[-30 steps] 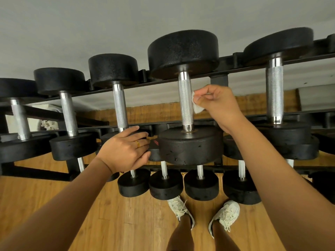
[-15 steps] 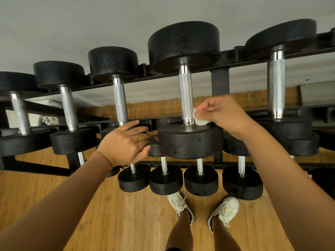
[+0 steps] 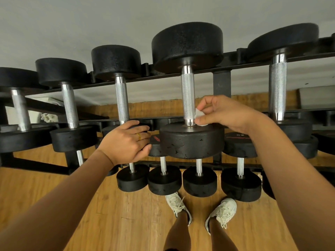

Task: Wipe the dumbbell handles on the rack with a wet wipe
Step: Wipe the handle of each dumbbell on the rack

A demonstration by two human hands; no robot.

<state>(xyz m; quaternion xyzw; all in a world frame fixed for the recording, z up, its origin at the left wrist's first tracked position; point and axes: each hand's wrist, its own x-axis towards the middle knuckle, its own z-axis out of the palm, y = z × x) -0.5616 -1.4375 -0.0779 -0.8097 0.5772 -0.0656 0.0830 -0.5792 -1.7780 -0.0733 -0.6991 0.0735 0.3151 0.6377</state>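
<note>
Landmark: big central dumbbell (image 3: pixel 190 140) on upper tier of rack (image 3: pixel 221 84).
- Left of it: left hand (image 3: pixel 125 142) grips near head of neighbouring dumbbell (image 3: pixel 121 102), fingers curled over top, thumb underneath.
- On its knurled handle (image 3: pixel 187 95), near end, right side: wet wipe (image 3: pixel 199 115) pressed against steel, just above near head.
- Right of it: right hand (image 3: pixel 226 115), thumb and fingertips pinching wipe.

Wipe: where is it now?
Head view, right of centre: the right hand pinches the wipe against the low end of the big middle handle, just above its black weight.
</note>
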